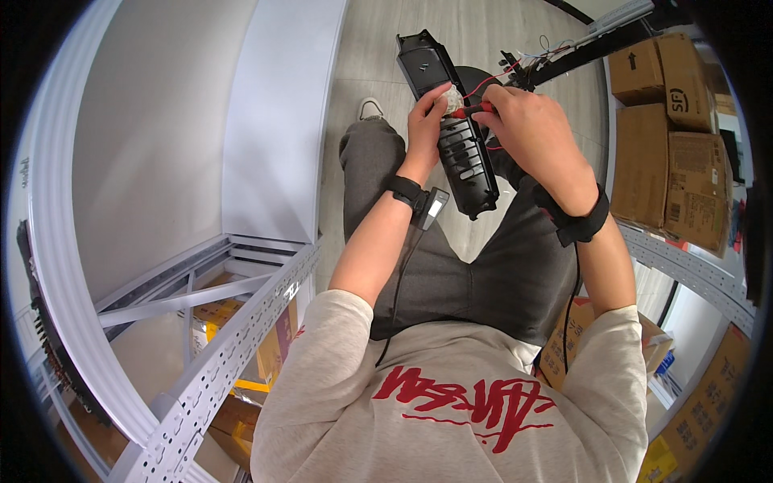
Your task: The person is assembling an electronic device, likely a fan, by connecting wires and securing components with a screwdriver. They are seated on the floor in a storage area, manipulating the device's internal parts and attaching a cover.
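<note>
At twelve o'clock in the head view, left hand point(427, 121) is gripping a long black plastic housing point(455, 129) over the lap; right hand point(527, 129) is pinching a red-handled screwdriver point(471, 111) at one o'clock, tip on the housing. Probably best keeping the driver square and the housing braced.

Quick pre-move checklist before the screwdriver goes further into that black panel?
1. Left hand gripping the black slotted panel: ok.
2. Right hand holding the red-handled screwdriver: ok.
3. Tool tip seated on a fastener: cannot tell, fingers hide it.
4. Red wires free of the tool: cannot tell, they run close beside it.
5. Panel supported: ok, it lies across the lap.
6. Cable from the left wrist strap away from the work: ok, it hangs toward the body.
</note>
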The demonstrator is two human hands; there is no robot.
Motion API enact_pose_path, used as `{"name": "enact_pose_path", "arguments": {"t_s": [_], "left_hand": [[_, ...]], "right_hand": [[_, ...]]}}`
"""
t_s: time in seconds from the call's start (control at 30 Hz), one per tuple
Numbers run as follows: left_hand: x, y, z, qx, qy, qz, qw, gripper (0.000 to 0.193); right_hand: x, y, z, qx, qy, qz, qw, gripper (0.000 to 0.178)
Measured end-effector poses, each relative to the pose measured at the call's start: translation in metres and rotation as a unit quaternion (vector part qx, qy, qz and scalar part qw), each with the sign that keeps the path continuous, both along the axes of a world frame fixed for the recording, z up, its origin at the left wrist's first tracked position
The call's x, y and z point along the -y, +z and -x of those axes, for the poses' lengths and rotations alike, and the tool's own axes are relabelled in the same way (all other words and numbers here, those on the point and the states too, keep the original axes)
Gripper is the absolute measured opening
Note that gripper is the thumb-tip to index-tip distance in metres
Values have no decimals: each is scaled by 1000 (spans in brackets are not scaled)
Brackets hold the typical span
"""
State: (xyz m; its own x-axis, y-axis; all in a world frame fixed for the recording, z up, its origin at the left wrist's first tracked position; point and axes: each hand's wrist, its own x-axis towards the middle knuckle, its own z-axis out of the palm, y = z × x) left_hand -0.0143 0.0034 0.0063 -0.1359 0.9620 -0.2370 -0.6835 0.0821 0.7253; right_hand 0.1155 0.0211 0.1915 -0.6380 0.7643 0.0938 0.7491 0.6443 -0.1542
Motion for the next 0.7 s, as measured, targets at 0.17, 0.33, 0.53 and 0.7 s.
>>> {"name": "enact_pose_path", "arguments": {"t_s": [0.17, 0.33, 0.53, 0.7], "left_hand": [[-2, -5, 1, -4, 8, 0, 1000, 30], [-1, 3, 3, -60, 36, -12, 997, 33], [-1, 8, -1, -65, 48, -46, 996, 41], [0, 8, 1, -64, 45, -48, 996, 43]], "right_hand": [[1, 7, -1, -57, -8, -7, 998, 16], [-11, 16, -12, -85, -37, -51, 994, 17], [-22, 3, -17, -88, -55, -51, 993, 17], [-20, 2, -15, -93, -54, -50, 993, 17]]}}
